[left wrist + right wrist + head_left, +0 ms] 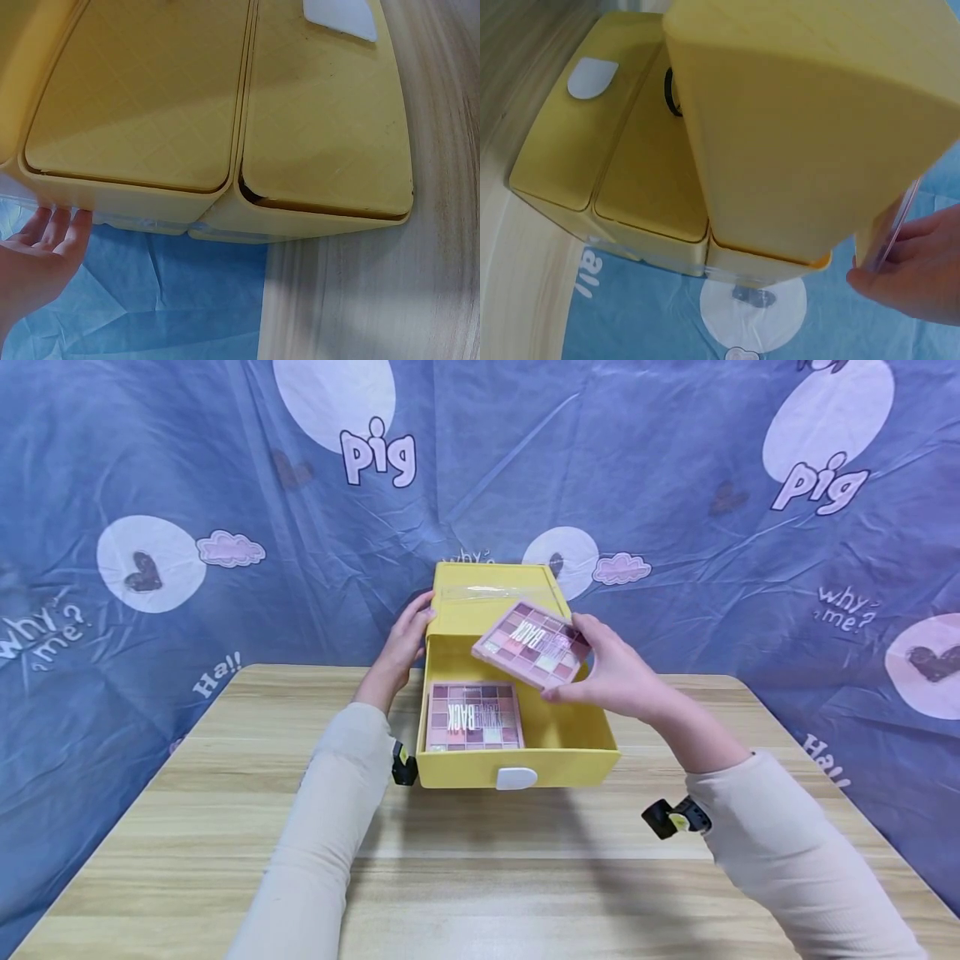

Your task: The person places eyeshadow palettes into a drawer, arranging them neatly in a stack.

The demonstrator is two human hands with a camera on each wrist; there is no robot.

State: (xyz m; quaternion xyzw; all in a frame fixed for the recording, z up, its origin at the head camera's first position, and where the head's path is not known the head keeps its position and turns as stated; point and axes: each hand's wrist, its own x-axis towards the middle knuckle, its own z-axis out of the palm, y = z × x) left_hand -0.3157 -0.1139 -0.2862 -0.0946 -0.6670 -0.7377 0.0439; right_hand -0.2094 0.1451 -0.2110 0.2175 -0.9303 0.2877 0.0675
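Observation:
A yellow drawer cabinet (498, 578) stands on the table, its top drawer (517, 768) pulled out. My right hand (618, 672) pinches an eyeshadow palette (534, 643) by its right side, tilted above the drawer. In the right wrist view, that palette (892, 225) shows edge-on between thumb and fingers. A second eyeshadow palette (474, 717) lies flat in the drawer's left part. My left hand (405, 643) rests against the cabinet's left side near the top. In the left wrist view, the fingers (75, 229) touch that side with nothing in their grasp.
Below the open drawer, the cabinet has closed lower drawers (322, 112) with white handles. A white handle (517, 778) sits on the open drawer's front. The wooden table (480, 893) extends around the cabinet. Behind it hangs a blue printed cloth (480, 460).

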